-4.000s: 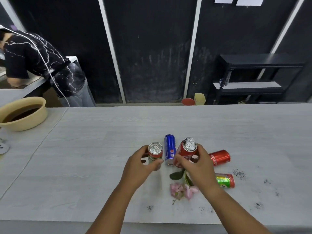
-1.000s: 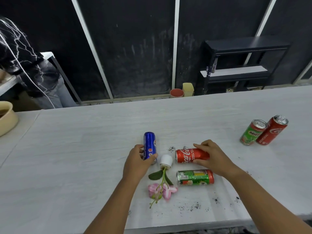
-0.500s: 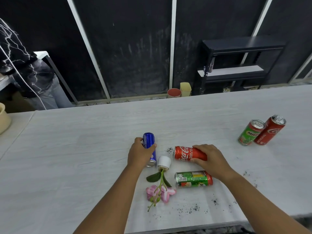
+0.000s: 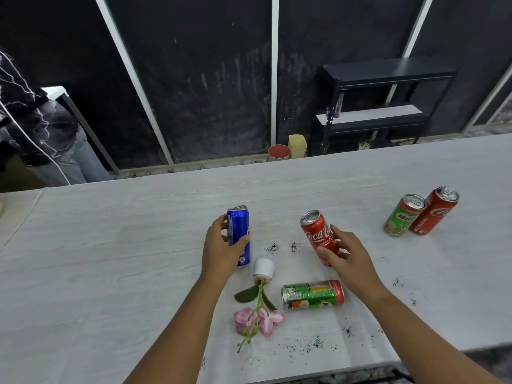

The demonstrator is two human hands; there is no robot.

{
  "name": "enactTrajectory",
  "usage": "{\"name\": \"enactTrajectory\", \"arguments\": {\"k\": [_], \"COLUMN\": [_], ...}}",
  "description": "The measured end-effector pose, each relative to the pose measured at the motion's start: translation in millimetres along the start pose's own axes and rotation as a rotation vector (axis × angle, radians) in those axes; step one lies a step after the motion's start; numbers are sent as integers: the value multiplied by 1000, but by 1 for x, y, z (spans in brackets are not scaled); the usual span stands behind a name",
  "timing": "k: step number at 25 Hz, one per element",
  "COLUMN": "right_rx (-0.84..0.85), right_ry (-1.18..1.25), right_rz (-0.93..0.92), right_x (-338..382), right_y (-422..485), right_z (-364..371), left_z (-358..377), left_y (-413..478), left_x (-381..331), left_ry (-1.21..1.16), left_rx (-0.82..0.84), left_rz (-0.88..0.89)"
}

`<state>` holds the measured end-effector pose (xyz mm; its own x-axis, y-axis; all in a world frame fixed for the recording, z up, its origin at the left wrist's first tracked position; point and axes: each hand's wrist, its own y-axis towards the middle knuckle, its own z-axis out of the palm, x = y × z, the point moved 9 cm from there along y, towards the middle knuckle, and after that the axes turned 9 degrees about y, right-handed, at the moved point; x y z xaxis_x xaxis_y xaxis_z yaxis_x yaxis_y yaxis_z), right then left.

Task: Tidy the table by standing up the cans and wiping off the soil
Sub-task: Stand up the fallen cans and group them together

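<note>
My left hand [image 4: 221, 252] grips a blue can [image 4: 238, 231] that stands upright at the table's middle. My right hand [image 4: 349, 256] holds a red cola can [image 4: 318, 235], upright and leaning slightly, thumb in front and fingers behind. A green can [image 4: 313, 295] lies on its side near the front edge. A green Milo can [image 4: 403, 214] and a second red can [image 4: 433, 210] stand together at the right. Dark soil specks lie between my hands [image 4: 273, 248] and along the front right [image 4: 315, 343].
A small white pot [image 4: 264, 268] lies tipped over with its pink flower [image 4: 257, 320] sprawled toward me. A person in a dark patterned shirt [image 4: 30, 117] stands at the far left. A black shelf [image 4: 385, 101] and two cups [image 4: 288, 149] sit beyond the table.
Both lying cans have been raised: the blue one in my left hand and the red cola one in my right now stand upright. The green can lies where it was.
</note>
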<state>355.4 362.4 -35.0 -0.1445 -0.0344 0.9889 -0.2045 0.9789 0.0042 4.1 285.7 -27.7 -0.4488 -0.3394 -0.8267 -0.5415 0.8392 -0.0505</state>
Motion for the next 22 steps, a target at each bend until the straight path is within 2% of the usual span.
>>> {"name": "enactTrajectory", "arguments": {"k": [7,14,19,22], "right_rx": [-14,-8,-5,-60], "right_ry": [37,163,114,119], "right_rz": [14,79,64,36], "right_x": [-9,-21,-17,-13], "right_y": [1,-1,4,0], "right_z": [1,-4,-3,-14], "left_z": [-2,-2,-1,8], "left_y": [-15,-23,-25,-24], "left_x": [-2,9,7,-13], "left_ry": [-56,-112,-136,-159], "left_rx": [-13,33,25,19], "left_rz": [76,21,11,44]}}
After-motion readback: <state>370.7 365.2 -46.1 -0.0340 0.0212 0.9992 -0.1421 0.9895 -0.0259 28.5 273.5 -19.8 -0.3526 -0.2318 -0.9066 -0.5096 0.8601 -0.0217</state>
